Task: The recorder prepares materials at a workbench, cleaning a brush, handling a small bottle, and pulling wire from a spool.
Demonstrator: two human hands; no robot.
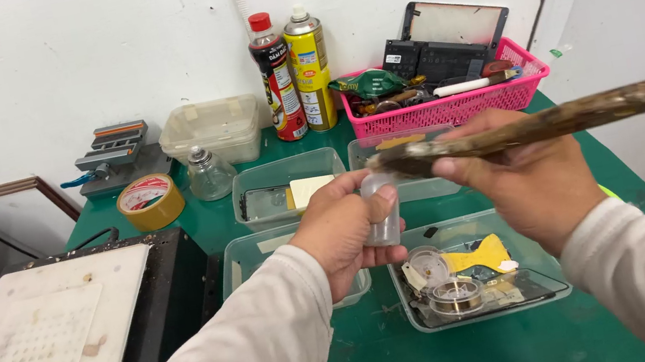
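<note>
Although both hands are raised in mid-scene over the green table (354,361), much of what they carry is covered. The left hand (342,230) is wrapped tight around a small clear bottle (382,213); only its right side and rounded top show past the fingers, and contents cannot be made out. The right hand (527,180) is clenched on a long, worn brown brush handle (559,119), which runs from just above the bottle out to the right; the brush end at the left is blurred and its bristles are hard to make out. The two hands sit close together, the handle's left end just over the bottle top. Near tray (538,298), clear plastic, below the right hand: wire spool, tape roll, yellow scraper, partly hidden by the wrist. A second clear tray (252,259) is mostly covered by the left forearm. Far side: two spray cans against the wall, one red-capped with a red and black label (278,78), one yellow (311,68); print too small to read. Pink basket (451,105), far right, holds dark tools half out of sight. Roll of tan tape (151,200), far left. Dark machine with a white plate (42,345), near left, cut off by the frame edge.
</note>
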